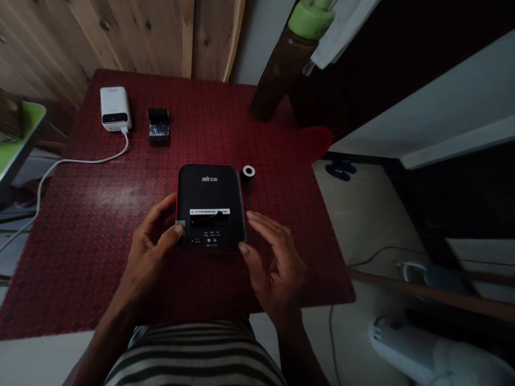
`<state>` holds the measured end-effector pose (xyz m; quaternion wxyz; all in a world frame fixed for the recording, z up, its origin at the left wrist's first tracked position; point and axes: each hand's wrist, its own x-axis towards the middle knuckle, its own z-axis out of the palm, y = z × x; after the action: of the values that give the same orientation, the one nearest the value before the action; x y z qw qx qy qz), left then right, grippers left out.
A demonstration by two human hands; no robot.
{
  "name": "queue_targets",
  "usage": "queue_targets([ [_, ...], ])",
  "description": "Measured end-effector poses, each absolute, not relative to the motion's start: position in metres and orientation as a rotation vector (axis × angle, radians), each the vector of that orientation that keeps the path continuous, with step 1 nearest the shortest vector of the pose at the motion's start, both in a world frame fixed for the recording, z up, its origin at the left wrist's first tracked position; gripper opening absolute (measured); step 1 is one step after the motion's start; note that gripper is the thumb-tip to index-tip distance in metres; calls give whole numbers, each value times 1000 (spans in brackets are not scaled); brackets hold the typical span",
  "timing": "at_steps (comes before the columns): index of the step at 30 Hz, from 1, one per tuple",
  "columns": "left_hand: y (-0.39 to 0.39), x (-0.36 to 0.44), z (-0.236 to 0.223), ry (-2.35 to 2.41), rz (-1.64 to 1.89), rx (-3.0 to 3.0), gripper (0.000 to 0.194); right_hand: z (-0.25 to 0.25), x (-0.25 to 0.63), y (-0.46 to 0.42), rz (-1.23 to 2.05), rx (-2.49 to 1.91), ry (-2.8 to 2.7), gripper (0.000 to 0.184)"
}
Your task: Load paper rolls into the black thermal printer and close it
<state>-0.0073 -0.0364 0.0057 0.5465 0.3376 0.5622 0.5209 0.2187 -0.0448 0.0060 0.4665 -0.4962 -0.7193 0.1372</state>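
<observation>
A red patterned desk (92, 241) fills the space before a person in a dim room, with a tall, dark bottle (279, 72) topped in green standing at its far right corner. A flat black device (209, 193) lies face up near the middle of the desk's near half, squared to the person. Its long axis runs away from the body; its logo sits at the far end, reading upright to the wearer, with small icons along the near end.

The left hand (151, 241) comes in from the near left, its grip closed on the device's left side: thumb over the near corner, fingers bent against the edge. The right hand (279, 262) is released, fingers extended and thumb spread, palm turned toward the device's right side; whether the thumb tip touches cannot be told.

At far left stands a white power bank (115, 104), a white cable plugged into its near end. Beside it lies a black ribbon roll (160, 128). Smallest is a white-faced ring (244, 173), just beside the device's far right corner.
</observation>
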Motion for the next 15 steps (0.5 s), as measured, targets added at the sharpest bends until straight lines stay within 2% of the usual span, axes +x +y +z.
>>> queue_targets([
  [6,-38,-9,5,1370,1221,829,52,-22,217,-69,557,-1424,-1701,62],
  [15,-36,2,13,1410,1247,761,50,-31,210,-67,497,-1421,-1703,53],
])
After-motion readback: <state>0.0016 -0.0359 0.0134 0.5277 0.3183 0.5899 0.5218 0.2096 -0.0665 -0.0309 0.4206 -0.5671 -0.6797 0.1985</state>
